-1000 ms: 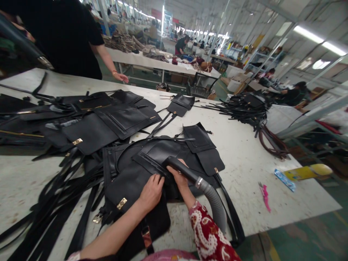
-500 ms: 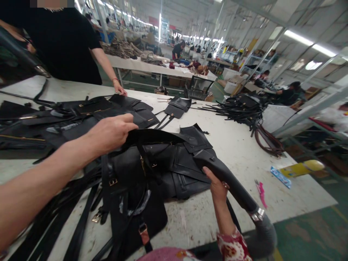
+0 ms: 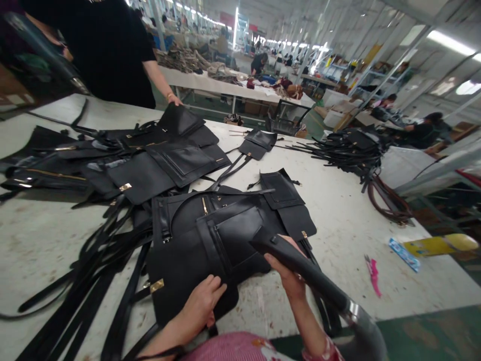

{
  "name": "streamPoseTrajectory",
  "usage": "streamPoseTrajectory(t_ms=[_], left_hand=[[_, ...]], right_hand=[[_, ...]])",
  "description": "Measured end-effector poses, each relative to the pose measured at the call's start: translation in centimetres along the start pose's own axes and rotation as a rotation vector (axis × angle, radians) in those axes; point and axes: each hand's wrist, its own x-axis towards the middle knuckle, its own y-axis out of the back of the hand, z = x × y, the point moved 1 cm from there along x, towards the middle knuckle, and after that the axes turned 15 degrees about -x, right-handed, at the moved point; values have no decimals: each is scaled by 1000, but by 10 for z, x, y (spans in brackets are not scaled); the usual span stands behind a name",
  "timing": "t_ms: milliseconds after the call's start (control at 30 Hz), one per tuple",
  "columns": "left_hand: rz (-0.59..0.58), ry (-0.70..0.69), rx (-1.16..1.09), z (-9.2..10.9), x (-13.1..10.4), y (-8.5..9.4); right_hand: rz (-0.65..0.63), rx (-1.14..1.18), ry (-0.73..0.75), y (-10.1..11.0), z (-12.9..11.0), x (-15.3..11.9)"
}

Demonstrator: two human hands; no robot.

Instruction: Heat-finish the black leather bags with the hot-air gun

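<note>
A black leather bag (image 3: 176,255) lies in front of me, its flap with a gold clasp turned to the left. My left hand (image 3: 203,303) is closed at the bag's near edge, with fingers curled against the leather; what sits under the fingertips is partly hidden. My right hand (image 3: 289,273) is wrapped round a black hose nozzle (image 3: 300,260), whose flat mouth points at the bag's pocket. A metal clamp joins the nozzle to a grey hose (image 3: 366,331) at the lower right.
More black bags (image 3: 165,165) and long straps (image 3: 93,281) cover the left of the white table (image 3: 338,210). Pink snips (image 3: 373,276), a blue packet (image 3: 404,254) and a yellow bottle (image 3: 439,244) lie right. A co-worker's hand (image 3: 173,99) touches a bag across the table.
My left hand has come down from the raised far edge of the bag to its near edge. The flap now lies flat, facing up. The nozzle has shifted slightly nearer to me.
</note>
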Motion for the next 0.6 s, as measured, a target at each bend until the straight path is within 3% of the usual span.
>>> streamPoseTrajectory(t_ms=[67, 100, 133, 200, 233, 267, 333, 433, 600], left_hand=[[26, -66, -105, 1, 0, 18], [120, -79, -157, -2, 4, 34], [278, -51, -207, -7, 9, 53], [680, 144, -342, -29, 25, 89], [830, 277, -450, -43, 35, 103], [900, 400, -588, -58, 46, 114], [883, 544, -831, -85, 67, 125], [824, 585, -1017, -109, 84, 120], [872, 593, -1249, -114, 79, 96]], right_hand=[[-111, 64, -1, -23, 0, -5], [-152, 82, 8, -34, 2, -5], [-179, 83, 19, -46, 4, -5], [-214, 62, 28, -69, 11, -2], [-228, 50, 21, -80, 15, 0], [-242, 38, 7, -91, 20, 2], [-279, 25, -18, -111, 28, 4], [-324, 36, -55, -137, 38, 5], [-334, 97, -69, -182, 45, 12]])
